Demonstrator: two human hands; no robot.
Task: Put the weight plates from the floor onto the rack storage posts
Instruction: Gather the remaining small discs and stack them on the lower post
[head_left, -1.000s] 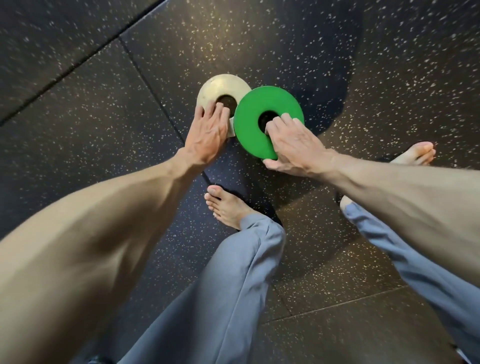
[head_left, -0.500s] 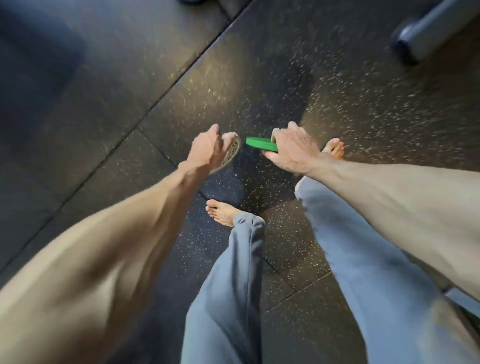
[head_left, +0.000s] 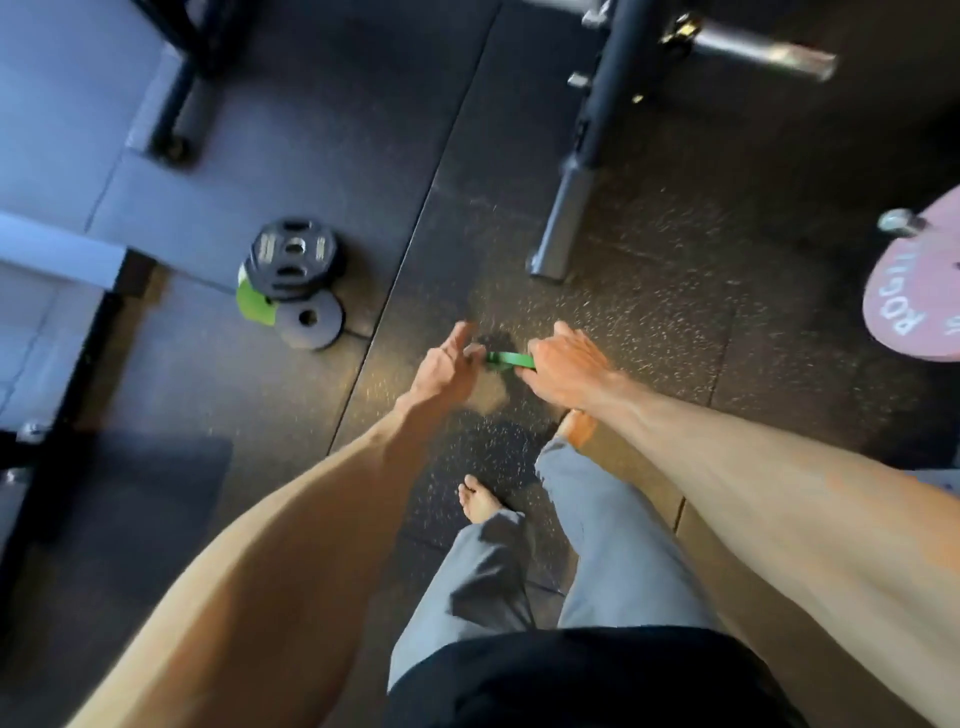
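Observation:
I hold both plates above the dark speckled floor, with my arms reaching forward. My right hand (head_left: 566, 366) is shut on the green weight plate (head_left: 511, 359), which shows edge-on as a thin green strip between my hands. My left hand (head_left: 445, 366) grips the white weight plate (head_left: 488, 396), a beige blur under its palm, with the forefinger stretched out. A black rack upright (head_left: 605, 88) stands ahead, and a bare silver post (head_left: 562, 223) juts from it toward me. My bare feet and grey trouser legs are below.
A stack of black plates (head_left: 293, 257) lies on the floor ahead left, with a green plate (head_left: 252, 306) and a small grey plate (head_left: 310, 319) beside it. A pink plate (head_left: 919, 291) is mounted at the right edge. A barbell sleeve (head_left: 763, 49) is at top right.
Both hands have lifted the plates off the floor. The view has risen and swung forward, so the rack, the plate stack and the pink plate have come into sight.

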